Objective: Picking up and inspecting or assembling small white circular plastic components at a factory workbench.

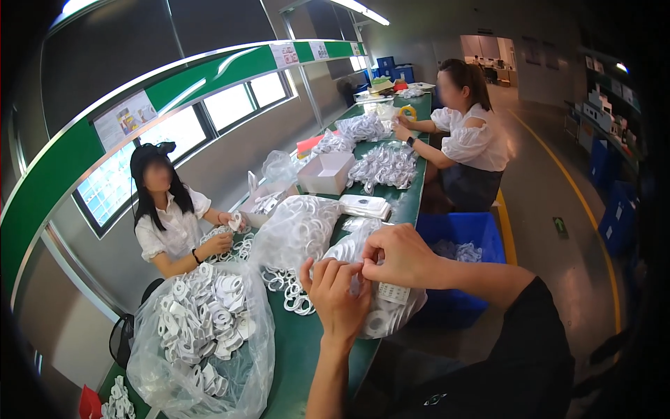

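Work surface: long green bench [296, 363] with bagged and loose white parts.

Directly on it lie a clear plastic bag of white rings [202, 335], loose white rings [286, 283], an open white box [326, 172], a flat white packet stack [365, 206] and heaps of white parts [384, 166].

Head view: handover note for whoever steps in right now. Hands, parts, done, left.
Left hand: fingers on the clear plastic bag of white ring parts at the green table's near edge.
Right hand: pinching the top of the same bag.
Nearby: big open bag of white parts to the left, loose rings on the table, blue bin to the right.
Done: bag is filled.
Left: bag top is not visibly closed yet.
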Demonstrator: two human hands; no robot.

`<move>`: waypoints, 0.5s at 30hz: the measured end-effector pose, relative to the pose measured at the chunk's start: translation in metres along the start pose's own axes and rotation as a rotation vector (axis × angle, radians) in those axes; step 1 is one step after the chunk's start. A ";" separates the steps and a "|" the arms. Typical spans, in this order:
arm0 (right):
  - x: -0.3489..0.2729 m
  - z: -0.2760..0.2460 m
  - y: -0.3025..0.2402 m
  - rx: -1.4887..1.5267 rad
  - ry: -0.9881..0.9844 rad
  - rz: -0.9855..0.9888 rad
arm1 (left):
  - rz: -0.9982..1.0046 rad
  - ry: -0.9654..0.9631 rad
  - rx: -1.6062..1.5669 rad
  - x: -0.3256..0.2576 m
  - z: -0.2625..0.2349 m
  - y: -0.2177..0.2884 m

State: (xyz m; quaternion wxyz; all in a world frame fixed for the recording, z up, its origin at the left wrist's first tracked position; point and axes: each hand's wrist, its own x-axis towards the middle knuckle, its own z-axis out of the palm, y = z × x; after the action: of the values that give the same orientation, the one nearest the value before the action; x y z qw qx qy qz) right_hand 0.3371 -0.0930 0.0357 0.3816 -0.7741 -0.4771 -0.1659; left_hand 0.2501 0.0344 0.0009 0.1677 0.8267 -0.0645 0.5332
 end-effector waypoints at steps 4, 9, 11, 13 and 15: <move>0.000 0.002 0.004 0.120 0.001 0.036 | 0.028 -0.003 0.017 -0.001 0.001 0.000; 0.001 0.003 0.016 0.274 -0.031 0.076 | -0.031 -0.018 -0.007 0.000 0.000 0.003; 0.004 0.002 0.024 0.542 -0.179 0.195 | -0.119 -0.015 -0.127 -0.002 0.004 -0.004; 0.006 -0.004 0.024 0.653 -0.265 0.262 | -0.209 -0.013 -0.245 -0.004 0.007 -0.010; 0.007 -0.008 0.027 0.764 -0.352 0.329 | -0.281 0.004 -0.334 -0.005 0.009 -0.011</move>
State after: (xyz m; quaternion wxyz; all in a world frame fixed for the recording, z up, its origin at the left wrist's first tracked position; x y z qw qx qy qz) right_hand 0.3647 -0.1015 0.0343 0.5744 -0.6596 -0.4325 0.2190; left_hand 0.2591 0.0407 -0.0091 0.3751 0.7872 -0.0355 0.4883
